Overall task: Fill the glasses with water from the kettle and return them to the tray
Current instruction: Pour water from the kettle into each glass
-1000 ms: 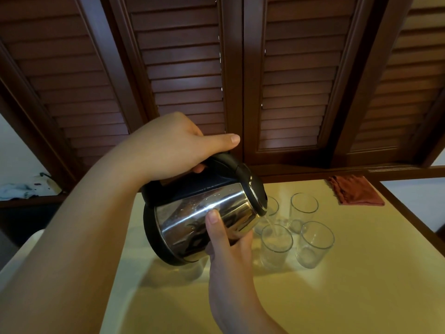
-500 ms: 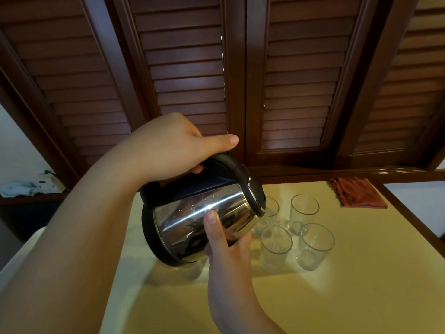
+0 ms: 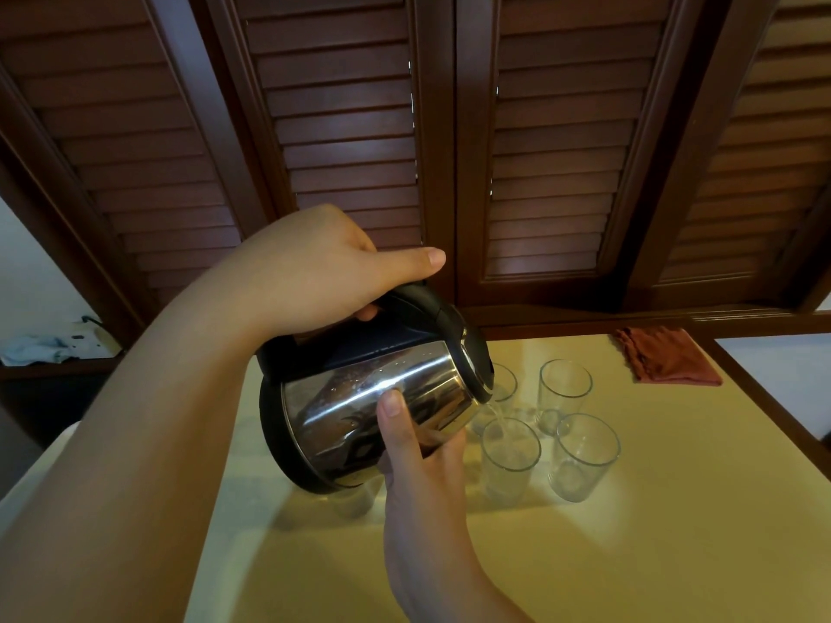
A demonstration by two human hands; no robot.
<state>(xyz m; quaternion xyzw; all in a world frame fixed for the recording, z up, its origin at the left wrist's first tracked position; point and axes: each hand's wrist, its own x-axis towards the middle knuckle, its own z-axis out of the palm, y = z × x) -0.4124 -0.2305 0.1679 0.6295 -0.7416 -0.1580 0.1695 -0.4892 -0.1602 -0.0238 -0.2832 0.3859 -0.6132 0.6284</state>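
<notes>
A steel kettle (image 3: pixel 368 411) with a black handle and lid is tilted, spout down to the right. My left hand (image 3: pixel 314 272) grips its handle from above, thumb stretched forward. My right hand (image 3: pixel 418 451) holds the kettle's body from below, thumb pressed on the steel side. A thin stream of water falls from the spout into the near-left glass (image 3: pixel 510 465). Beside it stand the near-right glass (image 3: pixel 584 456) and the far-right glass (image 3: pixel 564 388). The far-left glass (image 3: pixel 506 384) is half hidden behind the kettle's lid.
The glasses stand on a pale yellow table (image 3: pixel 629 555) with a dark wooden edge. A folded red cloth (image 3: pixel 665 357) lies at the back right. Dark louvred shutters (image 3: pixel 350 141) rise behind the table. A white surface (image 3: pixel 27 478) shows at the far left.
Both hands keep the same hold on the kettle. It stays tilted over the near-left glass, tipped a touch further, with water running.
</notes>
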